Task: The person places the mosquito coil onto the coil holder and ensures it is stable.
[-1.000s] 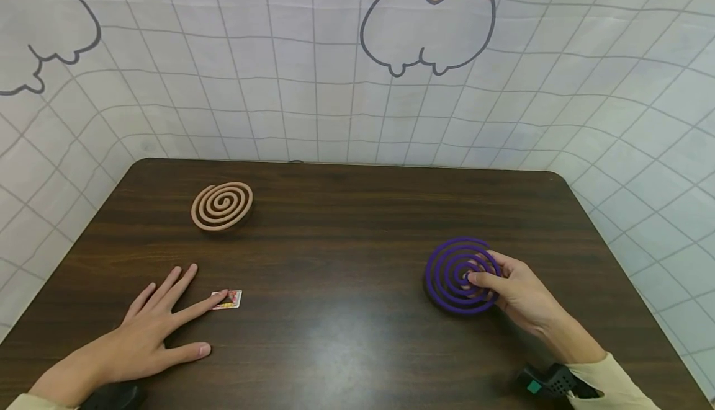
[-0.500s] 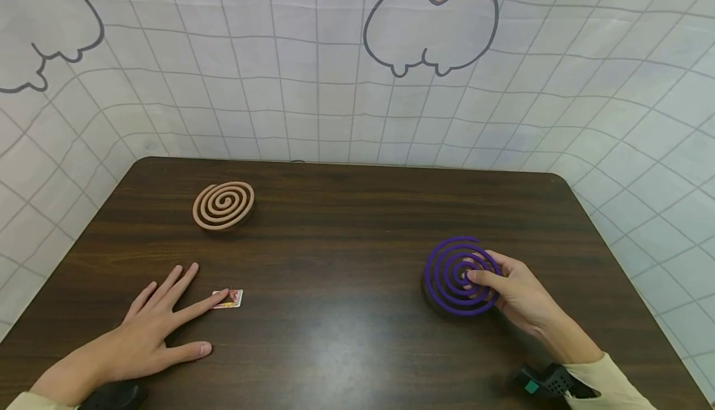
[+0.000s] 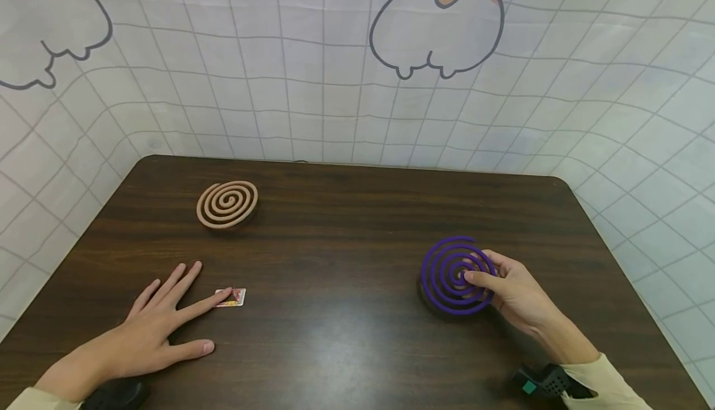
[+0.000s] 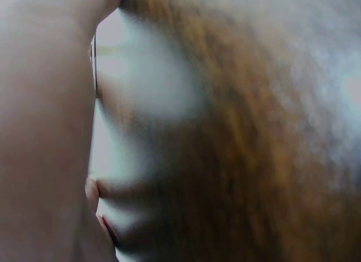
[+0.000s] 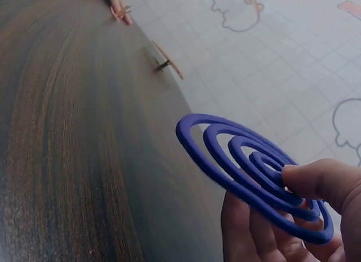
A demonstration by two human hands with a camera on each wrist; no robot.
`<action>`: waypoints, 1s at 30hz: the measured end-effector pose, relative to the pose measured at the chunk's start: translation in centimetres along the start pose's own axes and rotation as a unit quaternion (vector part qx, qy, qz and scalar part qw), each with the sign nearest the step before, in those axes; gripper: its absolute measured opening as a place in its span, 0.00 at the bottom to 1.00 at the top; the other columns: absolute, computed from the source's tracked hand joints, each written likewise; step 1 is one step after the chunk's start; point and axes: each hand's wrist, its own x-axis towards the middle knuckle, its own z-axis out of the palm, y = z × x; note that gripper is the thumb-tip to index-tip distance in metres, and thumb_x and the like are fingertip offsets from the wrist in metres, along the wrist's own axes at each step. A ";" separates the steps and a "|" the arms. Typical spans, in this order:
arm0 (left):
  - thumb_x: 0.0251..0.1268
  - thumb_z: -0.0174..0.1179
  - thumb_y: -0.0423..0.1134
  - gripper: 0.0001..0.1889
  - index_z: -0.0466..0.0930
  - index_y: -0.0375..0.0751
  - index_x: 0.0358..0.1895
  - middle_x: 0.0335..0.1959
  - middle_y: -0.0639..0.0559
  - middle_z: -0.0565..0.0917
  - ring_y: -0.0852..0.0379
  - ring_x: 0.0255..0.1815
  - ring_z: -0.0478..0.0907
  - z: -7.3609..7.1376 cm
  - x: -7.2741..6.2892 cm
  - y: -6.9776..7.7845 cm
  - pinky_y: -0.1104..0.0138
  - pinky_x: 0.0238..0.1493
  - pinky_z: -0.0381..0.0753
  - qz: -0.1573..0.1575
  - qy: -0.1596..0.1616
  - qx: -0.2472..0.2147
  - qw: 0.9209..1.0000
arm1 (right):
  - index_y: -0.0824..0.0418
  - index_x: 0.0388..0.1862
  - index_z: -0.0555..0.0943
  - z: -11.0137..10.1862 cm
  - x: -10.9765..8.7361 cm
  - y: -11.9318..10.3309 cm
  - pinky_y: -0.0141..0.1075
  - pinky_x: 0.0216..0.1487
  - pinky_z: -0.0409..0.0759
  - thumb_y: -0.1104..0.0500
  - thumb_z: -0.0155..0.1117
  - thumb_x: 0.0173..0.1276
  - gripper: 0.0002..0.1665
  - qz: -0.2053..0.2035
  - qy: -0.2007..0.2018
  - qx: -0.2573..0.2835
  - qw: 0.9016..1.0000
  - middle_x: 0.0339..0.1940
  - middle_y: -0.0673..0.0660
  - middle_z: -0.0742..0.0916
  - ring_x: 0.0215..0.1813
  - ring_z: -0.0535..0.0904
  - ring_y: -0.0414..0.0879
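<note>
Purple spiral coil (image 5: 241,176), matte, pinched in right hand (image 3: 519,295), left hand (image 3: 151,335) splayed across wood-grained tabletop (image 3: 335,230)

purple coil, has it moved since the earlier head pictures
Yes, slightly leftward: the purple coil now sits closer to the tan coil in the head view.

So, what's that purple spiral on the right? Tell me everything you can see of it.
The purple spiral is a disc-like coil: one smooth, rounded strand wound in rings, with open gaps between turns and a loose outer end on its far edge. It looks matte, perhaps plastic or a coated coil; I can't be sure. The right hand pinches it, thumb at the centre, fingers beneath. It is held tilted over the right part of the table, apparently clear of the surface.
</note>
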 end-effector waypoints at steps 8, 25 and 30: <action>0.66 0.65 0.64 0.40 0.58 0.76 0.80 0.88 0.39 0.42 0.39 0.89 0.32 -0.3 0.0 0.0 0.37 0.82 0.22 -0.006 -0.009 -0.007 1.000 | 0.59 0.54 0.78 0.2 0.3 0.1 0.33 0.45 0.89 0.69 0.59 0.76 0.12 0.007 0.001 -0.009 1.000 0.43 0.47 0.92 0.42 0.90 0.38; 0.67 0.64 0.64 0.40 0.58 0.76 0.80 0.87 0.37 0.45 0.42 0.89 0.29 -0.3 -0.1 0.0 0.36 0.82 0.24 -0.006 -0.010 -0.013 1.000 | 0.59 0.57 0.77 1.1 1.2 0.1 0.35 0.48 0.90 0.69 0.59 0.77 0.14 0.006 -0.032 -0.010 0.999 0.44 0.49 0.93 0.42 0.92 0.41; 0.67 0.63 0.65 0.40 0.57 0.76 0.81 0.87 0.37 0.44 0.40 0.89 0.30 -0.4 0.0 0.0 0.36 0.82 0.24 -0.009 -0.016 -0.015 1.000 | 0.59 0.57 0.77 1.5 1.6 0.2 0.35 0.47 0.90 0.70 0.59 0.77 0.14 0.009 -0.034 -0.009 0.999 0.43 0.49 0.93 0.41 0.92 0.41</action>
